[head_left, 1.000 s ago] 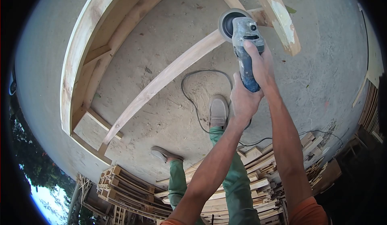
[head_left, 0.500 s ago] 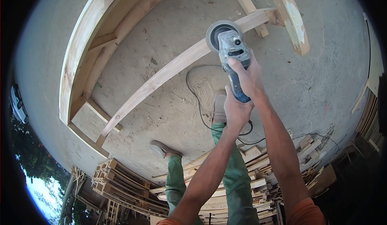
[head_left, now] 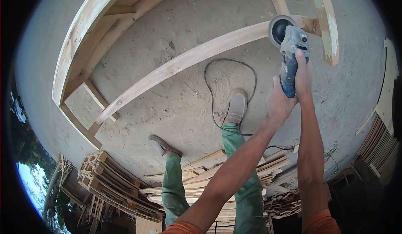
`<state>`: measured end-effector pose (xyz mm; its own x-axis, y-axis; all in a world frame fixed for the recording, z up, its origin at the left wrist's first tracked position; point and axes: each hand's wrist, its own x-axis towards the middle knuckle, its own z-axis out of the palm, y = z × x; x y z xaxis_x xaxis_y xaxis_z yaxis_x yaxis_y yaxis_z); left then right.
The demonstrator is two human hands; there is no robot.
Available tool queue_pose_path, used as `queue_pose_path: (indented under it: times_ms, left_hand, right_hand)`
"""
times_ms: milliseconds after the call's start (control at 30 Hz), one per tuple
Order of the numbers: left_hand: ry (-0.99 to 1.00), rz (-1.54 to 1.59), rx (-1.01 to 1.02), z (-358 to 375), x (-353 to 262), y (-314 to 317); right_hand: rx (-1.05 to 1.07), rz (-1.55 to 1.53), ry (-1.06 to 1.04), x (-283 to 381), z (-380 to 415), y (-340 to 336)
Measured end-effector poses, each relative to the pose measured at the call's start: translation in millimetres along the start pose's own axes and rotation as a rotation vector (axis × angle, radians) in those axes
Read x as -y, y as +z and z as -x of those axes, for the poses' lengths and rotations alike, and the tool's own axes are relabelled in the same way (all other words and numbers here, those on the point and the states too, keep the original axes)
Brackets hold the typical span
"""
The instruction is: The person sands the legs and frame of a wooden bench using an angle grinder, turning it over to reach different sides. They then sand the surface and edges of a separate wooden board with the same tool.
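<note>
An angle grinder [head_left: 292, 51] with a round sanding disc [head_left: 279, 31] is held in both hands near the right end of a long wooden rail [head_left: 184, 64]. My left hand [head_left: 281, 102] wraps round the rear of its blue body. Higher up, my right hand [head_left: 304, 72] grips its side, the thumb lying along the body toward the grey, dusty head. The disc overlaps the rail's edge in this view, close to the joint with a wooden post [head_left: 326, 28]. A dark power cord [head_left: 208, 87] loops over the ground below the rail.
The rail belongs to a large wooden frame [head_left: 69, 58] on the dusty concrete floor [head_left: 167, 108]. My shoes [head_left: 236, 106] stand just inside the cord's loop and left of it. Behind lie stacked pallets [head_left: 113, 188], loose planks [head_left: 201, 175] and more boards [head_left: 377, 144] at right.
Both hands have carried the grinder to the right along the rail, toward its end at the post. The view has shifted slightly, and more of the cord loop shows.
</note>
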<state>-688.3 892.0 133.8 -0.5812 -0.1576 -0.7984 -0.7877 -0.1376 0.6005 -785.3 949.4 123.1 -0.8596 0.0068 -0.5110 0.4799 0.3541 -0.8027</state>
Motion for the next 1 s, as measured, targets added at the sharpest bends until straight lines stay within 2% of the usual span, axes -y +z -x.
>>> queue_pose_path:
  times_ms: [67, 133, 200, 267, 333, 433, 533, 700, 800, 1000]
  left_hand:
    - [0.059, -0.012, -0.059, 0, 1, 9]
    - [0.014, 0.011, -0.064, 11, 8, 0]
    - [-0.028, 0.121, -0.131, 26, 18, -21]
    - [-0.059, 0.139, -0.157, 41, 30, -50]
    - [-0.085, 0.156, -0.217, 51, 45, -91]
    - [-0.020, 0.168, -0.281, 69, 70, -148]
    - [-0.039, 0.198, -0.321, 88, 98, -209]
    - [-0.104, 0.323, -0.317, 124, 146, -319]
    - [-0.037, 0.323, -0.418, 140, 189, -381]
    - [-0.051, 0.392, -0.482, 182, 257, -509]
  right_hand:
    - [0.035, 0.039, 0.068, 2, 1, -2]
    - [0.142, 0.101, 0.074, 5, 9, 10]
    - [0.147, 0.038, -0.003, -6, 23, 37]
    - [0.166, 0.123, -0.100, -15, 45, 71]
    - [0.227, 0.095, -0.084, -10, 67, 112]
    - [0.282, 0.086, -0.081, -4, 102, 172]
    - [0.326, 0.207, -0.098, 0, 142, 234]
    - [0.382, 0.190, -0.122, -10, 214, 342]
    - [0.442, 0.295, -0.164, -9, 259, 412]
    - [0.526, 0.304, -0.211, -16, 349, 544]
